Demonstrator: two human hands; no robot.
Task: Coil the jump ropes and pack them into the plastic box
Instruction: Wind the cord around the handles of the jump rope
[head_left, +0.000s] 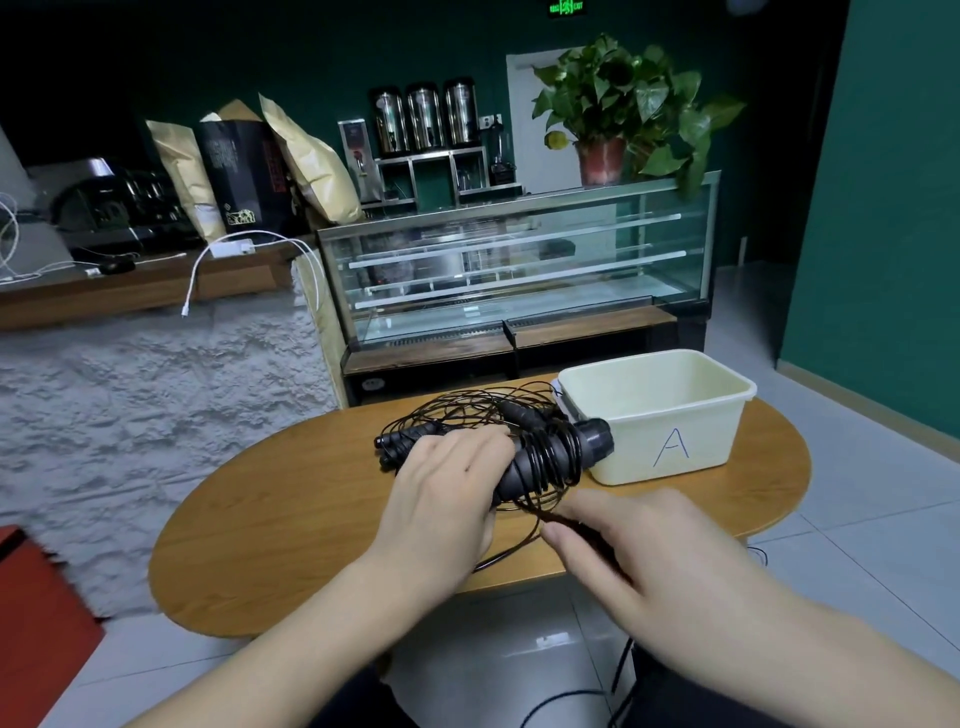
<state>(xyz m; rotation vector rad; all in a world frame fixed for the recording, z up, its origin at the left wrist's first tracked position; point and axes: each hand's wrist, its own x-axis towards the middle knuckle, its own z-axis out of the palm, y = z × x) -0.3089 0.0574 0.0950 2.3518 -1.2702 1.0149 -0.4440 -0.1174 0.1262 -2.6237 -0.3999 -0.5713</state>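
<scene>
The cream plastic box (658, 410) bore a single hand-drawn blue letter "A" (671, 447) on its near wall. A green illuminated sign (567, 7) at the top edge read "EXIT" at its right end; its other characters were illegible.

Both forearms and hands (441, 499) are bare, with no sleeves visible.

Dim indoor scene with dark upper corners. The brightest area is the glass display case (519, 270), whose shelves carry white strip reflections; behind it, a pale doorway glows. In front of the case, the wooden counter (291, 519) shows a soft sheen, and the floor tiles below it hold small reflected light patches. Wide-angle distortion bends lines toward the frame edges. The right hand (660, 566) is slightly motion-blurred.
</scene>
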